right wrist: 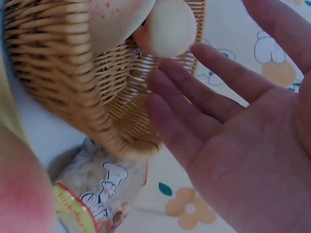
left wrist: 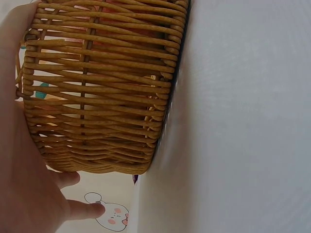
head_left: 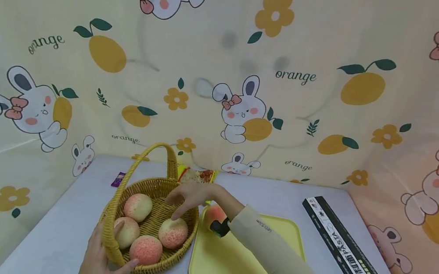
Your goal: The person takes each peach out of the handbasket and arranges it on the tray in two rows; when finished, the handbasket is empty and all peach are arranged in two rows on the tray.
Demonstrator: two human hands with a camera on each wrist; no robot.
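Note:
A wicker basket (head_left: 143, 268) with a tall arched handle stands on the table, holding several pink-and-cream peaches (head_left: 146, 250). My left hand (head_left: 98, 253) grips its left side, the thumb at the front rim; the left wrist view shows the hand (left wrist: 34, 184) along the woven wall. Over the basket's far right part hovers my right hand (head_left: 190, 194), fingers loosely spread and holding nothing. In the right wrist view the palm (right wrist: 243, 145) is bare and the fingertips reach in front of the rim. Another peach (head_left: 213, 215) sits on the yellow tray (head_left: 230, 270), partly hidden by the right wrist.
A printed food packet (head_left: 204, 175) lies behind the basket, and a small purple packet (head_left: 118, 179) to its left. On the right lies a long black-and-white pasta box (head_left: 345, 250). A patterned cloth (head_left: 228, 45) rises behind the white table (head_left: 52, 226).

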